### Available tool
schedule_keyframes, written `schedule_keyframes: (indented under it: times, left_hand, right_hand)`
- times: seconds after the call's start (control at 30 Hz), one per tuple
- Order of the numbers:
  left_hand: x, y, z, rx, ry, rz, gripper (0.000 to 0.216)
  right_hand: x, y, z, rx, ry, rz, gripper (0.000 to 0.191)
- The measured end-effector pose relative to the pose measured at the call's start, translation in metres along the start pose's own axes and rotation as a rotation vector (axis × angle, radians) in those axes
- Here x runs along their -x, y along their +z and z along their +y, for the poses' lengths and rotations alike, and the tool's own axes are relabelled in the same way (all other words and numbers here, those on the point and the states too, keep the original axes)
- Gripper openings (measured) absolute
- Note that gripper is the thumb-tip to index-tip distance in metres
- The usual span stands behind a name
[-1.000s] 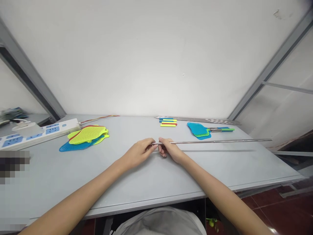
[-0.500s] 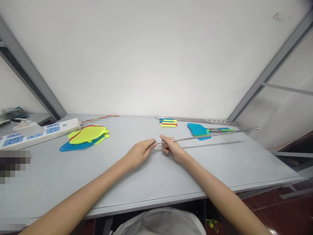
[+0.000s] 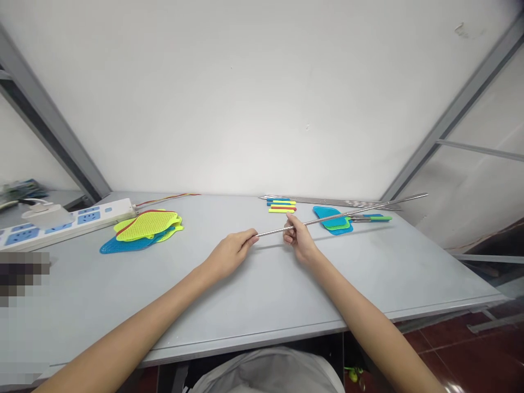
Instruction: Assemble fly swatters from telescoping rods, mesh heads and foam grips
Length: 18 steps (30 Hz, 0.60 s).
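A long, thin metal rod (image 3: pixel 356 211) is held above the table, slanting up toward the right. My left hand (image 3: pixel 233 251) pinches its left end between thumb and fingers. Farther along, my right hand (image 3: pixel 298 237) is closed around the rod, thumb pointing up. Behind my right hand lie several short coloured handles (image 3: pixel 282 207) in blue, yellow and red. Under the rod's right half rest fly swatters (image 3: pixel 329 215) with blue and green heads. Left of my left hand is a pile of yellow and blue fly swatter heads (image 3: pixel 147 225).
A bundle of metal rods (image 3: pixel 339 203) lies along the wall at the back of the grey table (image 3: pixel 245 305). On the left sits a white power strip (image 3: pixel 114 210) with a plugged-in adapter (image 3: pixel 49 215). Metal frame posts (image 3: pixel 434 142) stand at both sides.
My right hand has slid right along the rod, away from my left hand. The rod's far end has risen, so it slants more steeply. My left hand has shifted slightly left.
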State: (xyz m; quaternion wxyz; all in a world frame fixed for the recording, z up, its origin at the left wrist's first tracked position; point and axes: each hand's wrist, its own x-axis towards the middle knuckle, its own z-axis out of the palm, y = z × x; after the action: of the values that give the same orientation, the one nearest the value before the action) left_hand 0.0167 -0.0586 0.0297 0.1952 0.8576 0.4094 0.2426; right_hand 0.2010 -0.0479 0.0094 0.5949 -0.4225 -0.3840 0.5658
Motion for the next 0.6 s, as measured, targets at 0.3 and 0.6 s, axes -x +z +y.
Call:
schedule_keyframes:
  times: [0.3, 0.6]
  left_hand:
    - [-0.001, 0.002, -0.005, -0.088, 0.002, -0.001, 0.028]
    - [-0.002, -0.002, -0.010, -0.240, 0.037, 0.031, 0.030]
  right_hand:
    - [-0.003, -0.007, -0.009, -0.084, -0.069, 0.121, 0.036]
    - [-0.011, -0.021, -0.017, -0.214, -0.122, 0.196, 0.030]
